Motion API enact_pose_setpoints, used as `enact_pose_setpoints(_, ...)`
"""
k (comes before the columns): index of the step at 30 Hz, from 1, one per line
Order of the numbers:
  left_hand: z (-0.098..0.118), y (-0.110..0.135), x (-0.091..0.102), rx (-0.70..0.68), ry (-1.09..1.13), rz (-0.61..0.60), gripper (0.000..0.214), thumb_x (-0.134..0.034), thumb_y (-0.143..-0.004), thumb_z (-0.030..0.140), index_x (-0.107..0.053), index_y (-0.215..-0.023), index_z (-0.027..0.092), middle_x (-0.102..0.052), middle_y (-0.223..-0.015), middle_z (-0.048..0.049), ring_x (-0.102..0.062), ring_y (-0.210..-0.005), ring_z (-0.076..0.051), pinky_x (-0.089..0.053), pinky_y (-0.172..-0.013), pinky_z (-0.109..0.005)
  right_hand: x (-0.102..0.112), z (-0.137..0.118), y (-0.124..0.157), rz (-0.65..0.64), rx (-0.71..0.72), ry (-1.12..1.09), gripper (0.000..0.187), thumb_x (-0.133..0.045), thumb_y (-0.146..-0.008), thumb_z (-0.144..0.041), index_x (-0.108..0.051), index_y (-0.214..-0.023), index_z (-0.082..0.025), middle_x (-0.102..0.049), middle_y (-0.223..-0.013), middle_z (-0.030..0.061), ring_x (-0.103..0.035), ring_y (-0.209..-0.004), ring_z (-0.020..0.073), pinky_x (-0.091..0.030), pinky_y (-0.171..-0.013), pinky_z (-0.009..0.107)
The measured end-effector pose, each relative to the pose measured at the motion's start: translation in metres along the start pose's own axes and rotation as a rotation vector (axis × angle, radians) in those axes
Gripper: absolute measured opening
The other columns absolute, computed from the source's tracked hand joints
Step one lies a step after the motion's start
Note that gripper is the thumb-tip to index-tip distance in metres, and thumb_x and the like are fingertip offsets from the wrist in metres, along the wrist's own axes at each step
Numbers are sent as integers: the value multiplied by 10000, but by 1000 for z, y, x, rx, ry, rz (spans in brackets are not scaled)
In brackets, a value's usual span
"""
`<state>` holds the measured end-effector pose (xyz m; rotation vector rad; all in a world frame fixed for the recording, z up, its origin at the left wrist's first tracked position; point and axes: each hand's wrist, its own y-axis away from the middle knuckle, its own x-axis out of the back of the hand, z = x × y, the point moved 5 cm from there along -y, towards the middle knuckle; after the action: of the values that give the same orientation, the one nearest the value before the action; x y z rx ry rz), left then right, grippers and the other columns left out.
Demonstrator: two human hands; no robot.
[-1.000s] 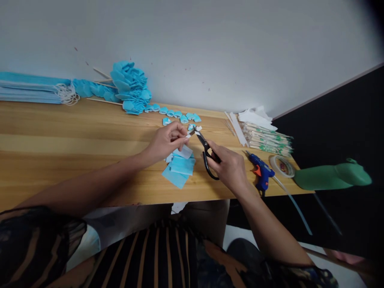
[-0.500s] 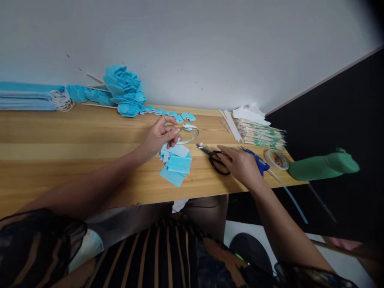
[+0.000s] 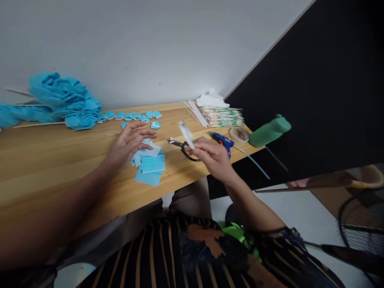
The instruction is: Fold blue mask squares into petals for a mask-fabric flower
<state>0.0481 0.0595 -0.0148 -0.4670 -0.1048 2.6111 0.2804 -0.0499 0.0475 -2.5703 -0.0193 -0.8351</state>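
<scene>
My right hand pinches a thin white ring that looks like a roll of tape, blurred and tilted above the table. Beneath it lie black-handled scissors, partly hidden by the hand, with a small white bit at the tips. My left hand hovers with fingers apart and nothing in it, beside a small pile of cut blue and white fabric pieces. Just behind that hand is a small folded blue piece. A row of more folded blue pieces runs toward the back.
Blue ruffled flowers on sticks lie at the back left. A blue glue gun, another tape roll and a green bottle line the right end. Wrapped bundles and white strips sit behind them.
The ring has passed from my left hand to my right hand. My left hand has opened; my right hand has come off the scissors. The view has turned right.
</scene>
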Motion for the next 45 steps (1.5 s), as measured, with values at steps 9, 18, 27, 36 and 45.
enact_pose_setpoints(9,-12,-1,7,55,20,70,427,-863,-779,407,-671,-1116,229,-766,-1013,-85,-728,-941,-242,-564,-694,-304,136,88,65,301,-140,828,286,-581,-989,-341,-819,-1001,-184,-817,-960,135,-734,-899,294,-571,-823,428)
enact_pose_setpoints(18,-17,-1,11,87,-3,85,362,-846,-794,386,-686,-1066,208,-771,-946,-74,-725,-860,-214,-552,-687,-301,176,147,45,260,-195,920,336,-557,-992,-354,-827,-1045,-160,-799,-1134,157,-677,-1080,314,-536,-971,469)
enact_pose_setpoints(27,-14,1,10,106,-37,92,307,-825,-811,380,-694,-1016,191,-773,-890,-69,-726,-794,-206,-547,-697,-314,159,190,-24,174,-229,920,349,-536,-1006,-304,-821,-1095,-124,-788,-1181,173,-636,-1081,306,-515,-964,432)
enact_pose_setpoints(36,-17,0,13,91,-167,16,274,-765,-866,402,-708,-1017,180,-774,-870,-64,-705,-774,-190,-546,-712,-321,138,223,-79,126,-319,904,349,-521,-959,-228,-808,-1128,-124,-777,-1230,178,-629,-1161,317,-481,-1060,454)
enact_pose_setpoints(45,-15,-3,16,68,-139,66,270,-788,-823,380,-716,-982,175,-775,-821,-50,-707,-748,-176,-534,-702,-306,135,184,-53,443,-281,451,418,-494,-931,-269,-760,-1233,-159,-816,-1070,123,-754,-976,265,-604,-908,440)
